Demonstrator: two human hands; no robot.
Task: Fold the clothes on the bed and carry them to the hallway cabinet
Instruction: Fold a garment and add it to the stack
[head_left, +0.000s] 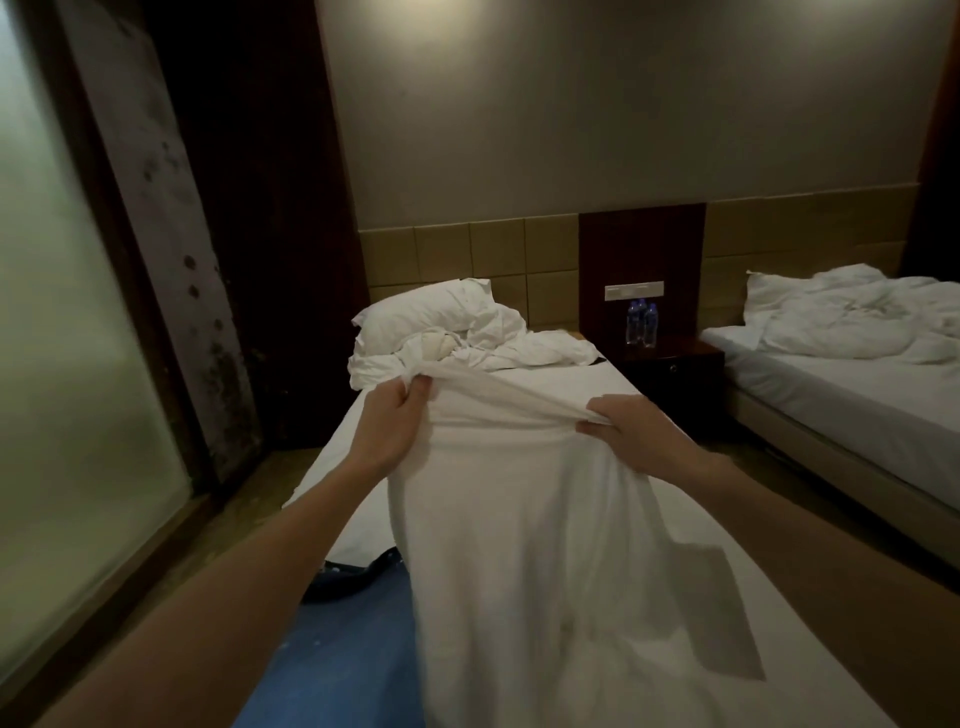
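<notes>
**Holding Up a White Shirt to Fold**

Left hand (397, 415) and right hand (628, 431) both pinching the top edge of a white shirt (545, 545), held up over the bed (597, 395). Still at the folding step, probably. Next: lay flat, then fold neatly. Blue cloth (343, 644) waiting below.

I face a dim room: a beige wall (597, 104) above a tan padded headboard (467, 254), a dark nightstand (670, 371) bearing water bottles (641, 322), a second bed (852, 374) at right, a frosted glass panel (62, 338) at left.
</notes>
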